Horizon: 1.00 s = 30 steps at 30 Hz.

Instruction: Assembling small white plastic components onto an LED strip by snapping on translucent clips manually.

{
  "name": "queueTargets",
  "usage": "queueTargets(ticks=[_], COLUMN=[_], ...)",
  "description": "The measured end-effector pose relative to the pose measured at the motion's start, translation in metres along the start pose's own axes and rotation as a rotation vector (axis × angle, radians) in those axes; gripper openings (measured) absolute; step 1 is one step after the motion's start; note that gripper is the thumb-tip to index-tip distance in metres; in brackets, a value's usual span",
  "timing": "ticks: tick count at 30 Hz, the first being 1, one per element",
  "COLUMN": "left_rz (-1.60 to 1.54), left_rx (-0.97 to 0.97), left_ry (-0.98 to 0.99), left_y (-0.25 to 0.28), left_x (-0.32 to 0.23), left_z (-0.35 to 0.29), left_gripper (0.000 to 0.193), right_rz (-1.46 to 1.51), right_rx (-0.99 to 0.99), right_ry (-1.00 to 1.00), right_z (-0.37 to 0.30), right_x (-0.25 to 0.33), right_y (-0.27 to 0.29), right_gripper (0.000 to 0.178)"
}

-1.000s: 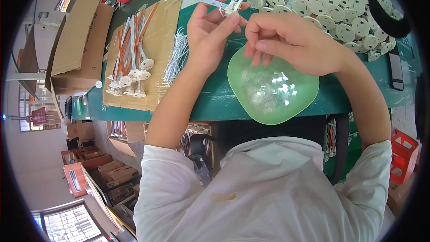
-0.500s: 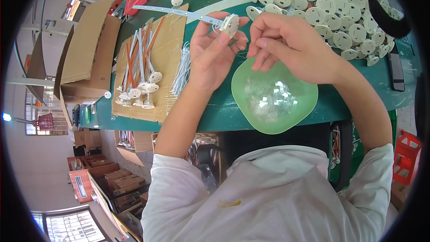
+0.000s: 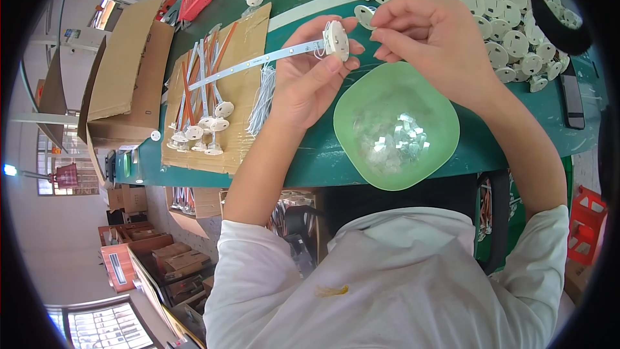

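Since half a second ago the white round disc (image 3: 336,40) has come lower and nearer me in the head view, and the right hand (image 3: 431,45) has drawn in close beside it. I see the left hand (image 3: 313,74) closed on that disc, thumb under it and fingers behind, with the long white strip (image 3: 258,63) running out leftward from the grip over the cardboard sheet (image 3: 242,100). The right fingertips (image 3: 382,31) are pinched together just right of the disc; whether they hold a small piece I cannot tell. I judge this an assembly step, fitting something to the disc. Next calls for a steady, precise approach. Below the grip sits the green bowl (image 3: 445,130) of small clear parts; beyond it, loose discs (image 3: 510,39) on the green table (image 3: 303,155).
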State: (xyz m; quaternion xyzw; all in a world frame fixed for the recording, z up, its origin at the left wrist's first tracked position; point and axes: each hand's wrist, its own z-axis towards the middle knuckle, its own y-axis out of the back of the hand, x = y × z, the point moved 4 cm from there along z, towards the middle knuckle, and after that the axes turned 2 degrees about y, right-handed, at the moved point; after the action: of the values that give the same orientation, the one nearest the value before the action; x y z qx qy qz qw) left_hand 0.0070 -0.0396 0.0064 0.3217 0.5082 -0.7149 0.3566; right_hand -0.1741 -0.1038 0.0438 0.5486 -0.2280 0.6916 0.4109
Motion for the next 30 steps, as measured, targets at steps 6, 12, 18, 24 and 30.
queueTargets(ticks=[6, 12, 18, 24, 30], left_rz=[-0.015, 0.037, 0.046, 0.133, 0.184], left_rx=[-0.012, -0.017, -0.043, 0.005, 0.01], left_ry=[0.001, 0.008, -0.001, -0.036, -0.037], left_y=[0.004, -0.005, -0.006, -0.005, -0.007], left_x=[0.002, 0.001, 0.002, 0.0, 0.002], left_z=[0.0, -0.001, -0.001, -0.001, -0.002], left_gripper=[0.049, 0.051, 0.055, 0.053, 0.051], right_rz=[0.004, -0.019, -0.443, -0.576, -0.582], right_rx=[0.078, 0.07, 0.011, -0.128, -0.054], right_ry=[0.203, 0.231, 0.683, 0.868, 0.835], right_z=[-0.003, -0.006, -0.011, -0.018, -0.02], right_x=[0.0, 0.004, 0.013, 0.012, 0.011], right_y=[-0.008, -0.007, -0.007, -0.013, -0.017], right_gripper=[0.017, 0.01, 0.013, 0.011, 0.019])
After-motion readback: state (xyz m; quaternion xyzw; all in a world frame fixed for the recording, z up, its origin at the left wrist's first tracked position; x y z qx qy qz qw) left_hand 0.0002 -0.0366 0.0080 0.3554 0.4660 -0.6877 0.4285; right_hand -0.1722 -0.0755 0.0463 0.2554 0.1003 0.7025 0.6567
